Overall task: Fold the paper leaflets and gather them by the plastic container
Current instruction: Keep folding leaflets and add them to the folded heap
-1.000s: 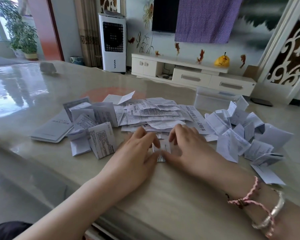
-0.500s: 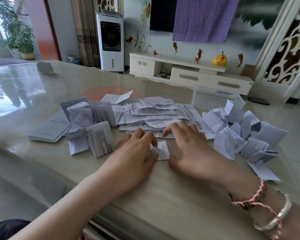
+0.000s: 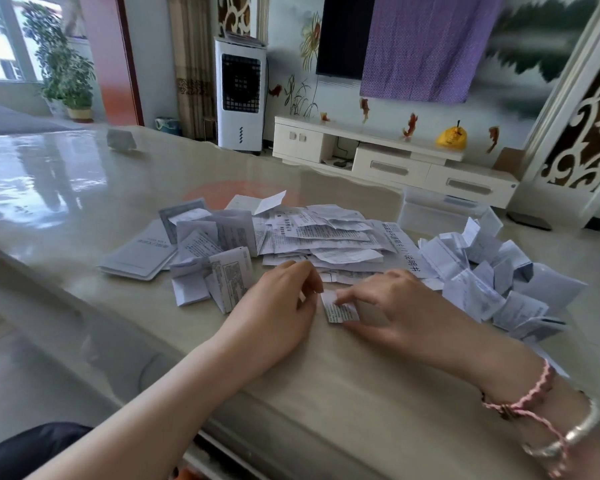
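paper lay in three groups on the glossy table point(image 3: 84, 188). a flat stack of unfolded leaflets point(image 3: 326, 237) sat at the centre, straight ahead of the person, presumably as the supply within easy reach. a heap of folded leaflets point(image 3: 482, 271) lay to the right, touching the near side of the clear plastic container point(image 3: 437, 209), which matched the gathering spot named in the task. a smaller loose group of part-folded sheets and a thin booklet point(image 3: 136, 254) lay to the left; their role could not be told.

the small leaflet in work point(image 3: 340, 308) rested on the table between the hands, just in front of the flat stack. the right hand point(image 3: 395, 306) pinched it, forefinger pressing the top and thumb curled along the near edge, apparently to set the crease or to lift the piece. the left hand point(image 3: 278, 306) lay close beside it with fingers loosely curled; whether it touched or held any paper could not be told.

judged from this layout, the fold in hand was near done, and the piece would then belong on the right-hand heap. many sheets in the stack remained unfolded.
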{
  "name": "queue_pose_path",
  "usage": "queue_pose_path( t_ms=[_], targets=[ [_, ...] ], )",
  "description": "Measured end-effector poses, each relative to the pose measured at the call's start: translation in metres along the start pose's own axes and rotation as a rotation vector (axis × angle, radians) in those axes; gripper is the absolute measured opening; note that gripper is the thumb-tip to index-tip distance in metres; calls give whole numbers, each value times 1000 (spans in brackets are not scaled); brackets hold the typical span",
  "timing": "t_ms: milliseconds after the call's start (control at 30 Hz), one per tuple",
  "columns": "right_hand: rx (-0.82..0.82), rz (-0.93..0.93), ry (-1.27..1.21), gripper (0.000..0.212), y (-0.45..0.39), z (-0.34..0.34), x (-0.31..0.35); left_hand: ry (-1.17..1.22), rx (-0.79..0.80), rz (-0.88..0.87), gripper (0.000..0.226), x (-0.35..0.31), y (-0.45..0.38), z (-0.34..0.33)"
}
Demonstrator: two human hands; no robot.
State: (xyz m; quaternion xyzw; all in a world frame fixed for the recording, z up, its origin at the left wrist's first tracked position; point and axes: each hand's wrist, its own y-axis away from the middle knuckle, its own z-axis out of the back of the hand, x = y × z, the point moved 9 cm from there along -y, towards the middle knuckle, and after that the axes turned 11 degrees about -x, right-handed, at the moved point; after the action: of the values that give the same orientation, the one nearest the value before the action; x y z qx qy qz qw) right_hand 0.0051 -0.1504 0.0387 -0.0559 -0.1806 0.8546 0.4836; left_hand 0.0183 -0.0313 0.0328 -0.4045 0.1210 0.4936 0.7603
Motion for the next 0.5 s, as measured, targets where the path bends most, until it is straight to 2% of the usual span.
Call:
queue_pose_path(
  t_ms=[100,167,233,333,500],
  targets=[
    [-152,70,108,33,-3,11,9,35,-43,8,10,-1,-1,10],
    [-291,16,92,22,-6,24,9,71,-77,3,9,-4,-2,18],
    [-420,-70,-23,13,-13,38,5,103,-111,4,9,-4,-4,27],
    [-559,-178,-185,16,-34,53,1,111,-160,19,10,-2,-7,39],
    [-596,-234,-336,18,-88,38,-3,168,-252,75,12,8,-12,56]
  ],
)
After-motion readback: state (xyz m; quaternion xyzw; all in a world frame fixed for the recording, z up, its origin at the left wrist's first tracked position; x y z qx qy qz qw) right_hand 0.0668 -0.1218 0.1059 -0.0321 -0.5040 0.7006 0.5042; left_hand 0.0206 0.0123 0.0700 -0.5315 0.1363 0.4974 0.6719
